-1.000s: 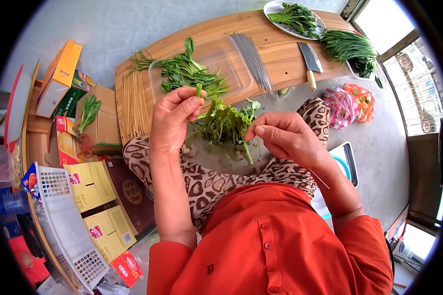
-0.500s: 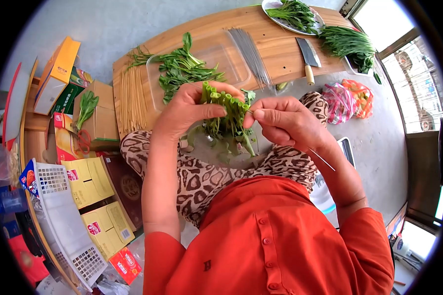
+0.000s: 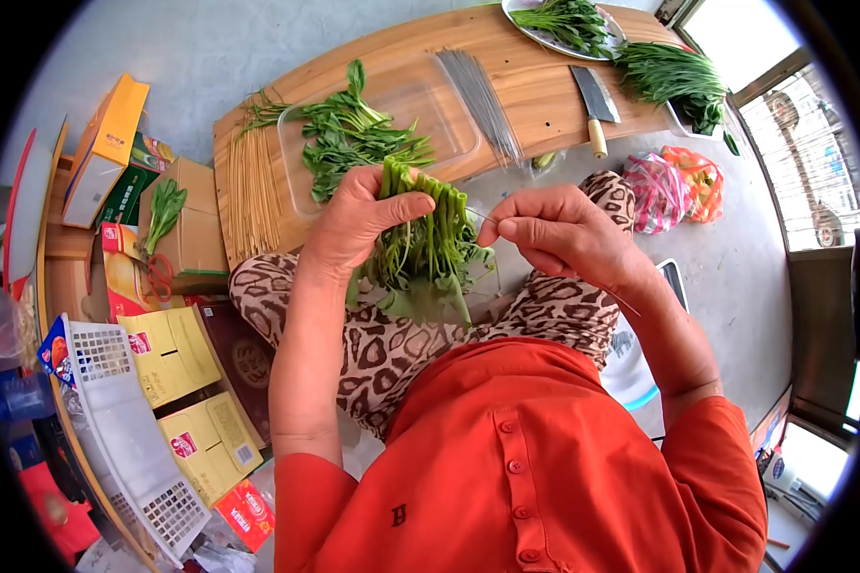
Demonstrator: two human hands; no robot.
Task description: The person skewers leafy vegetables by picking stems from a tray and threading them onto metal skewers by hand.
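Note:
My left hand (image 3: 358,220) is closed on the top of a row of green stems (image 3: 440,215), whose leaves hang down above my lap. Pinched between the thumb and fingers of my right hand (image 3: 554,234) is a thin metal skewer (image 3: 623,303); one end reaches the stems and the other sticks out past my wrist. Beyond my left hand, more leafy greens (image 3: 358,143) lie in a clear plastic tray (image 3: 459,115). Metal skewers (image 3: 483,100) rest on the tray's right side.
On the wooden table (image 3: 354,76) are wooden sticks (image 3: 253,196), a cleaver (image 3: 594,100), a plate of greens (image 3: 564,24) and long green leaves (image 3: 674,81). Plastic bags (image 3: 655,191) sit on the floor at right. Boxes (image 3: 177,358) and a white basket (image 3: 129,430) stand at left.
My left hand went from holding a single stem piece beside the bunch to gripping the bunch's top. The bunch now hangs straighter, with its stems side by side. My right hand still holds the skewer.

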